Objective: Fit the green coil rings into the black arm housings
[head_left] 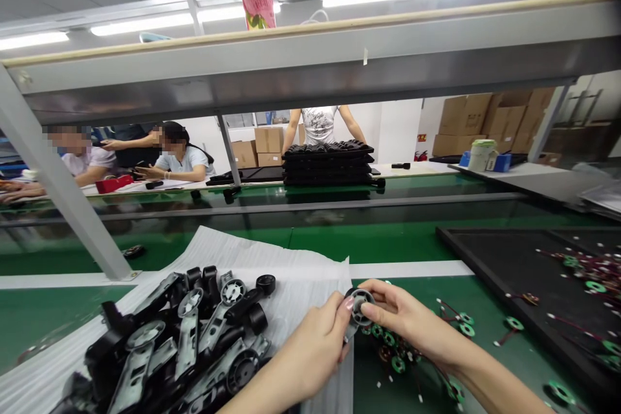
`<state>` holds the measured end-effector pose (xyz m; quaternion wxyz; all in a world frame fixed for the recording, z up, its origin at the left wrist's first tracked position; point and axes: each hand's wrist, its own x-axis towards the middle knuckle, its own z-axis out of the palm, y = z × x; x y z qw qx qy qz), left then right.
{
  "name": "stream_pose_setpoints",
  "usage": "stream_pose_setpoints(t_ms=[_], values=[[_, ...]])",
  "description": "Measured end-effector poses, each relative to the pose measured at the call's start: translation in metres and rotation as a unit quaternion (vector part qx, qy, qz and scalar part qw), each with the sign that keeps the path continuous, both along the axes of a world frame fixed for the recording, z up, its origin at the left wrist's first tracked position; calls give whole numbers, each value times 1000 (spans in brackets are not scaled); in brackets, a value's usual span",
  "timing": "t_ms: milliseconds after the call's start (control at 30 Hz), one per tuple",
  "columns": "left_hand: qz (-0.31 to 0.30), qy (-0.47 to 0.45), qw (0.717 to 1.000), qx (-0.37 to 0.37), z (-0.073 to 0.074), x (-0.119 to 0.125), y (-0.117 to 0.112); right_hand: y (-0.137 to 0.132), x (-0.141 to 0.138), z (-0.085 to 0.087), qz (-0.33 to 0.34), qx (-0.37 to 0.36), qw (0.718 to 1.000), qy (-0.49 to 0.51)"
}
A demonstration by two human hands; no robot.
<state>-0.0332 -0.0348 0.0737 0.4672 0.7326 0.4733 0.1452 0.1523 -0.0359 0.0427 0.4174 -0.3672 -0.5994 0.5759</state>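
Note:
My left hand (310, 350) and my right hand (407, 322) pinch a small round grey-and-black hub (361, 307) between their fingertips, just above the green mat. To the left of my left hand, a heap of black and metal arm-shaped parts with round ends (179, 336) lies on a crumpled white foam sheet (310, 272). Beneath my right hand is a tangle of green ring-shaped boards with thin wires (392, 352). More of these wired rings lie in a black tray (514, 278) to the right.
A metal shelf beam (310, 65) crosses the view overhead. Beyond it stands a stack of black parts (327, 163), with several people working at a far bench. Cardboard boxes (492, 119) are piled at the back right.

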Motion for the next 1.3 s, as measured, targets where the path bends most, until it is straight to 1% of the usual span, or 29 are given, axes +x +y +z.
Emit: stream_pose_setpoints(t_ms=[67,100,200,233,267,300,333,367,400,433,467,533,600,667,700,767,867,933,1000,1100,1167,1267,1300], values=[[-13,-31,997,-64,4,1,3,-1,1,3,10,7,1000,17],[-19,-42,996,-82,5,1,5,-2,2,3,14,12,1000,20],[-37,-59,992,-103,7,-3,9,-3,8,3,28,11,1000,4],[-36,-55,994,-91,8,-5,11,0,12,3,27,5,1000,-3],[-26,-44,997,-57,10,-7,13,5,17,4,8,-5,1000,-15],[-7,-29,1000,0,12,-11,16,13,23,6,-27,-16,999,-31],[18,-8,997,74,16,-15,20,24,30,8,-71,-27,996,-49],[42,30,987,155,19,-20,24,38,35,9,-148,-40,985,-79],[59,79,968,230,23,-26,29,54,38,10,-195,-48,975,-99],[68,134,947,284,26,-32,33,71,39,9,-220,-54,967,-116],[69,191,927,316,27,-39,38,89,36,8,-236,-61,960,-137],[62,286,895,336,27,-50,45,121,22,3,-242,-71,949,-188],[62,343,879,326,19,-58,51,144,5,-1,-227,-70,940,-243],[64,399,862,305,9,-62,55,157,-4,-2,-208,-57,927,-305],[66,423,855,292,4,-63,56,159,-4,-1,-200,-48,918,-339],[70,455,845,271,-5,-64,59,153,8,1,-185,-31,895,-405],[72,471,842,253,-12,-64,62,127,40,-1,-157,-22,857,-491],[74,464,848,245,-14,-63,65,104,56,-10,-137,-19,837,-529],[78,447,856,246,-15,-61,67,86,63,-24,-130,-4,828,-545],[93,402,871,269,-11,-57,68,72,61,-43,-135,32,834,-533],[111,363,878,291,-3,-55,66,70,60,-49,-141,53,849,-507],[136,307,887,317,14,-53,57,66,68,-49,-144,82,875,-454],[137,280,896,318,18,-52,54,64,72,-47,-143,91,882,-439]])
